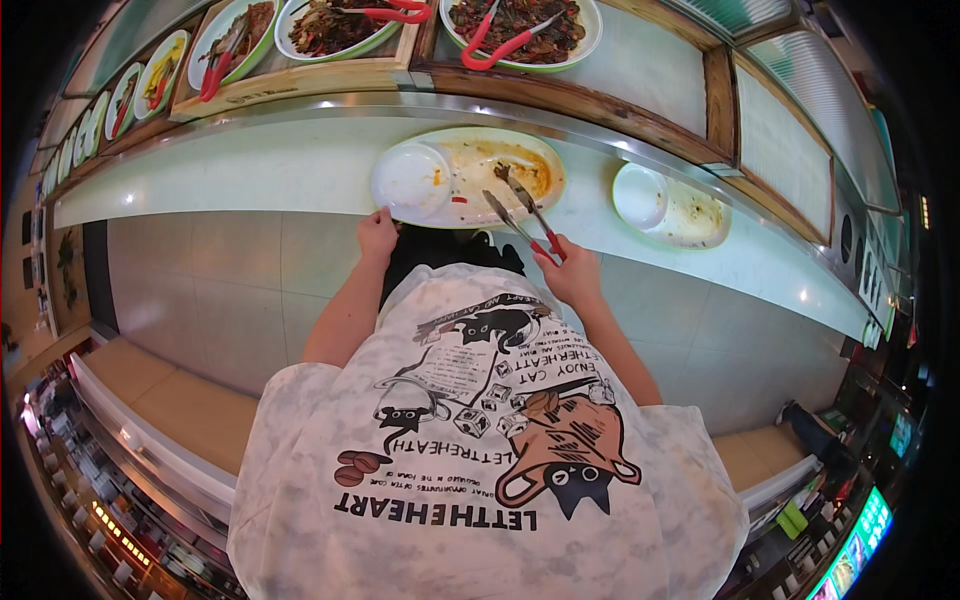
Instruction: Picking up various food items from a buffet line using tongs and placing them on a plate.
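Note:
A large oval white plate point(469, 214) with a green rim lies on the counter in front of me. Orange-brown sauce and small scraps streak its right part, and a round white dish point(411, 184) sits at its left end. My left hand point(379, 234) pinches the plate's near left edge. In my right hand point(571, 274) are metal tongs point(517, 202) with red handles. Their arms reach over the plate, and a dark bit of food point(502, 171) is at the far tip; whether it is gripped I cannot tell.
Right of the plate stands a smaller oval plate point(697, 217) with food residue and a round white dish point(640, 196). Behind the counter point(300, 165), wooden frames point(645, 105) hold several food platters point(520, 34) with red-handled tongs. A tan bench point(165, 397) stands behind me at left.

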Demonstrator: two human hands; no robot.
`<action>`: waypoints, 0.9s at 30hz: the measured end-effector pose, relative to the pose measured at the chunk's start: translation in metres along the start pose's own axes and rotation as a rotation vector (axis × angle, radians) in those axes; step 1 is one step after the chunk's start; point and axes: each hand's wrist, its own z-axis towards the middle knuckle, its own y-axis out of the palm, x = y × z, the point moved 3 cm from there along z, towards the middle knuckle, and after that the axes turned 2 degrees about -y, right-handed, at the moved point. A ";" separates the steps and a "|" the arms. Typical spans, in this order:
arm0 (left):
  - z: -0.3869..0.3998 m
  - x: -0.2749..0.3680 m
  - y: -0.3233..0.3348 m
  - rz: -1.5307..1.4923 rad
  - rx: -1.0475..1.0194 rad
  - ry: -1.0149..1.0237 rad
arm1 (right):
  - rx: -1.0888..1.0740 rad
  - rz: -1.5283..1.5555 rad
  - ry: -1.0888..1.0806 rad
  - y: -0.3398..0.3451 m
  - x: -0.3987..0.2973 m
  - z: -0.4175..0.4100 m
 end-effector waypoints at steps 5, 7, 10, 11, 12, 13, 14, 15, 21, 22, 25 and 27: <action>-0.001 0.002 -0.003 0.111 0.000 0.065 | -0.037 0.004 -0.005 0.010 -0.004 -0.003; -0.007 0.007 -0.004 0.166 0.020 0.133 | -0.097 0.032 0.053 0.013 -0.003 -0.005; -0.024 0.023 -0.006 0.183 0.039 0.192 | -0.098 0.040 0.041 0.016 -0.003 -0.004; -0.017 0.015 -0.007 0.173 0.052 0.194 | -0.096 0.035 0.041 0.017 -0.002 -0.002; -0.007 0.003 -0.005 0.257 0.064 0.290 | -0.080 0.034 0.016 0.017 -0.002 -0.001; -0.003 -0.001 -0.003 0.345 0.073 0.384 | -0.080 0.031 0.002 0.015 -0.003 0.001; 0.003 -0.007 -0.002 0.336 0.084 0.384 | -0.077 0.030 0.003 0.014 -0.003 0.002; 0.006 -0.007 0.000 0.360 0.063 0.369 | -0.070 0.030 0.008 0.013 -0.003 0.004; 0.002 -0.005 0.006 0.279 0.092 0.383 | 0.016 0.027 -0.062 0.011 0.000 0.008; 0.002 -0.004 0.006 0.234 0.089 0.378 | 0.023 0.035 -0.061 0.011 -0.001 0.007; 0.016 -0.016 0.013 0.311 0.084 0.454 | 0.000 0.034 -0.038 0.011 -0.004 0.004; 0.025 -0.025 0.018 0.263 0.069 0.413 | 0.005 0.037 -0.042 0.014 -0.004 0.001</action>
